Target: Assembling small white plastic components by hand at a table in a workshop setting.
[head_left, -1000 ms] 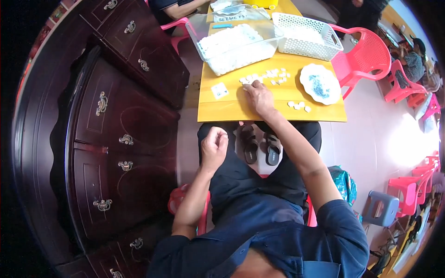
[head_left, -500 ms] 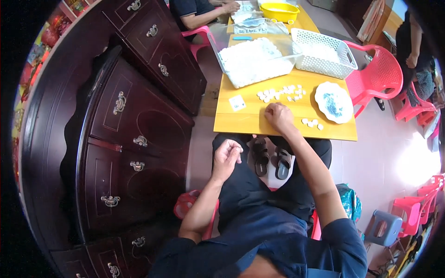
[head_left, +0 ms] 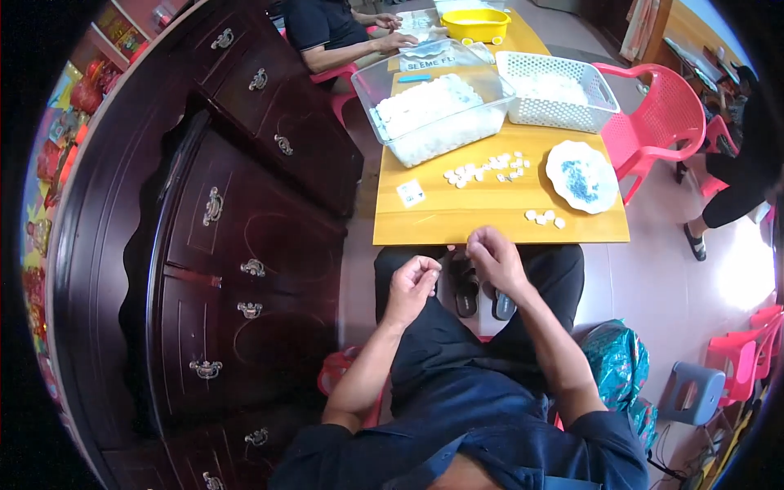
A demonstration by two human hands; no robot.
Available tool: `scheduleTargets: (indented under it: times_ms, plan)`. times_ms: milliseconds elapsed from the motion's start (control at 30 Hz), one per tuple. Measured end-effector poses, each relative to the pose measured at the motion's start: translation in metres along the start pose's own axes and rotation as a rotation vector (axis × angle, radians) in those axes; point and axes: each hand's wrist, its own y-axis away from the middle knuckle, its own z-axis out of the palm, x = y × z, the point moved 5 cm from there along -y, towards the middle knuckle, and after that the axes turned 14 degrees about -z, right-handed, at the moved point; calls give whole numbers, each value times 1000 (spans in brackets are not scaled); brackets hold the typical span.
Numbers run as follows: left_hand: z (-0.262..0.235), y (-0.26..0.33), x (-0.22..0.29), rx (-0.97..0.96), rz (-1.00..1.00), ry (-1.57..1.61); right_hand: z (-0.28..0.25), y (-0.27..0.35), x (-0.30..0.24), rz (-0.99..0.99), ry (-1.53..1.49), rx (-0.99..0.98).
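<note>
Both hands raised over the lap, just near of the near edge of the yellow desk. Left hand curled into a narrow, loose fist, fingertips pinched together; too small to tell whether anything sits between them. Right hand likewise narrowed, fingers bent inward and close to the left hand but apart from it; contents impossible to make out.

On the desk, beyond the hands: a few small white pieces near the right near edge, a longer scatter of white pieces at the middle, a small white card toward the left. To the right, a round white plate with blue bits on it. Farther off, a clear plastic tub filled with white pieces, and beside it on the right a white perforated basket. At the far end, a yellow bowl and another person's hand resting on the desk.

Left of everything, a dark wooden cabinet with metal handles. Right of the desk, a red plastic chair. Below the desk, between the knees, a pair of sandals on the floor.
</note>
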Motion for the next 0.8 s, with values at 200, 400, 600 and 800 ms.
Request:
scheduleTargets:
  times_ms: [200, 400, 600, 800]
  plan:
    - [43, 4, -13, -157, -51, -77, 5, 81, 37, 290, -600, 225]
    - [69, 5, -25, -190, -10, -143, -1, 106, 36, 258, -530, 240]
    - [73, -5, -20, -159, -56, -202, -8, 98, 38, 322, -598, 285]
    - [81, -3, -12, -150, -54, -152, -6, 101, 48, 380, -802, 289]
